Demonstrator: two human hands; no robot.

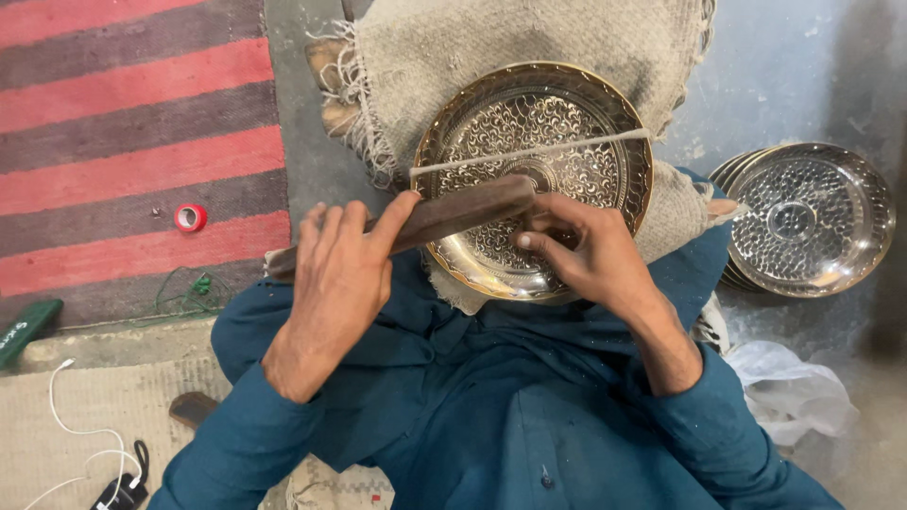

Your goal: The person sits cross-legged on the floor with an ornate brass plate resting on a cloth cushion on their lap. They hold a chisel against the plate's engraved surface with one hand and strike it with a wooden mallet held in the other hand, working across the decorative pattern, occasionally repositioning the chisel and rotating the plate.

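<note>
An engraved brass plate (567,132) leans on a burlap-covered support (529,42) in front of me, with a taut cord (529,153) stretched across its face. My left hand (335,274) grips a dark wooden mallet (444,215) that lies across the plate's lower half. My right hand (576,250) rests on the plate near its centre, fingers pinched together as if on a small tool that is hidden by the mallet and fingers. My blue sleeves and lap fill the bottom of the view.
A stack of engraved metal plates (812,217) sits on the grey floor at the right. A white plastic bag (794,387) lies below it. A red striped rug (132,142) with a roll of red tape (190,217) is at the left; white cable (80,434) at bottom left.
</note>
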